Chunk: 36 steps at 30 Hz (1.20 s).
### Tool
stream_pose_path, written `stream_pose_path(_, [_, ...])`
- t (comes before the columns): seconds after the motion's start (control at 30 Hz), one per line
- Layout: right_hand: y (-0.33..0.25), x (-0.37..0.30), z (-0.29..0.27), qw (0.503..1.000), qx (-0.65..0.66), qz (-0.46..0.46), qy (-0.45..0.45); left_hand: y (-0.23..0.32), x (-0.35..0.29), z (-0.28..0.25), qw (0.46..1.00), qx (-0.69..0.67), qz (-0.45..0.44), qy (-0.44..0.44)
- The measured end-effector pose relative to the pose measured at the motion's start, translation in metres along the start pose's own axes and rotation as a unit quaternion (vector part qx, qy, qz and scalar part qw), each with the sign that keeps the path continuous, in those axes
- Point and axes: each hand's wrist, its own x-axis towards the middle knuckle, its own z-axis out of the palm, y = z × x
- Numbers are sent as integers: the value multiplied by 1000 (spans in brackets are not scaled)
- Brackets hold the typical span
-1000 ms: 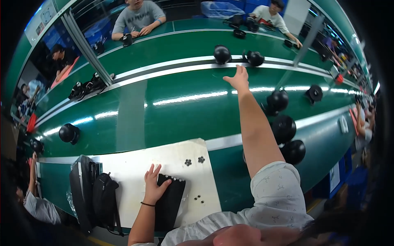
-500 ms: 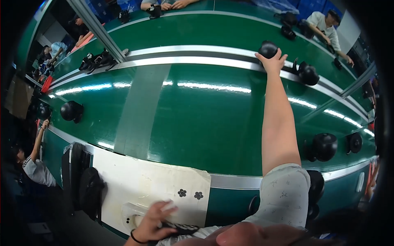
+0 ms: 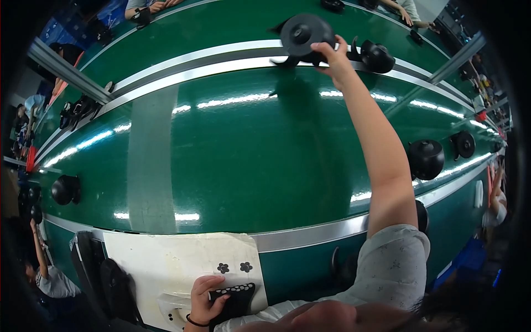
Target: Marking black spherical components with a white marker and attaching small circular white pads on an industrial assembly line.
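Reaching across the green conveyor belt (image 3: 249, 160)

My right hand (image 3: 331, 55) has its fingers closed on a round black housing (image 3: 302, 34), lifted at the far rail; my left hand (image 3: 206, 299) grips a black tray (image 3: 235, 299) on the white surface (image 3: 166, 265).

The right hand (image 3: 330, 53), which a second ago stretches open over the green belt (image 3: 249, 155), now closes on a round black housing (image 3: 306, 34) and tips it up off the far lane. The left hand (image 3: 206, 299) slides down onto the black tray (image 3: 238, 299).
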Motion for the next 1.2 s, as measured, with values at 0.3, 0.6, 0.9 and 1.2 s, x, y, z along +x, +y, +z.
stream_pose_path(0.3, [12,30,-88,958,-263,-101,49,-17,0,2,998,-47,-21,21])
stream_pose_path(0.6, [56,77,-147,741,-598,-48,301,-11,0,1,998,-23,-54,29])
stream_pose_path(0.9, [76,73,-149,714,-534,-155,425,-9,-2,6,994,-49,-88,45])
stream_pose_path(1.2, [49,33,-156,865,-306,-114,382,-10,2,4,997,-21,-68,35])
